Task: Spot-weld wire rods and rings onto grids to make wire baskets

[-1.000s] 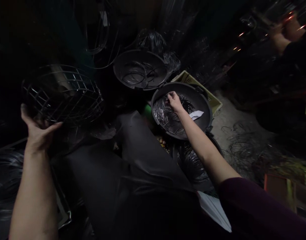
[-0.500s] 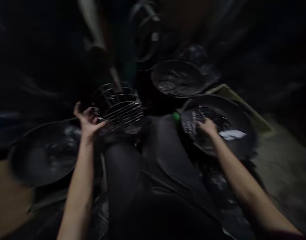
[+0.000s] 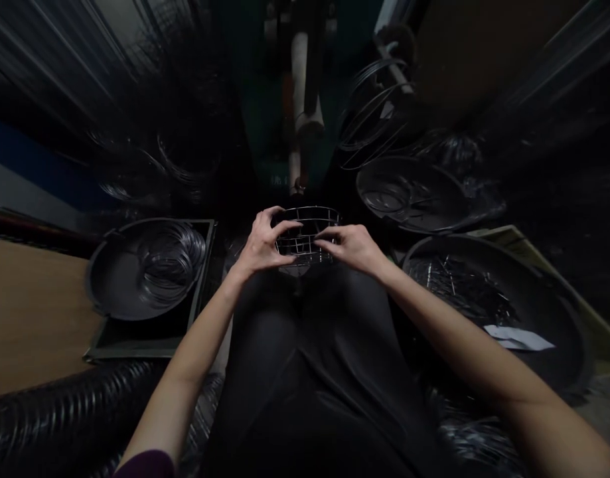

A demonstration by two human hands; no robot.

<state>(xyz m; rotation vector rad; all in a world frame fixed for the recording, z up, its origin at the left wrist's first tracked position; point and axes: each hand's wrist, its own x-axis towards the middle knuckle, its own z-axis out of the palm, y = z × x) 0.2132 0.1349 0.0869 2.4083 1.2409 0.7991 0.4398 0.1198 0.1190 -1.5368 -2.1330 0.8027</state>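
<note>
A round wire basket [image 3: 307,229] rests in front of my knees, held between both hands. My left hand [image 3: 263,242] grips its left rim with curled fingers. My right hand [image 3: 353,247] is closed on the right side of the basket, fingers pinched at the wires; whether a small wire piece is in them I cannot make out. Dark trousers on my lap [image 3: 309,358] fill the foreground below the basket.
A dark pan with coiled wire rings [image 3: 150,265] sits on a tray at left. At right, a pan of short wire pieces [image 3: 488,299] holds a white slip [image 3: 518,337]; another pan [image 3: 409,196] lies behind it. Wire hoops [image 3: 374,113] hang beyond. A brown board [image 3: 26,312] is far left.
My left hand brought the wire basket from the far left to the centre. My right hand left the pan of wire pieces and came onto the basket. The view swung left.
</note>
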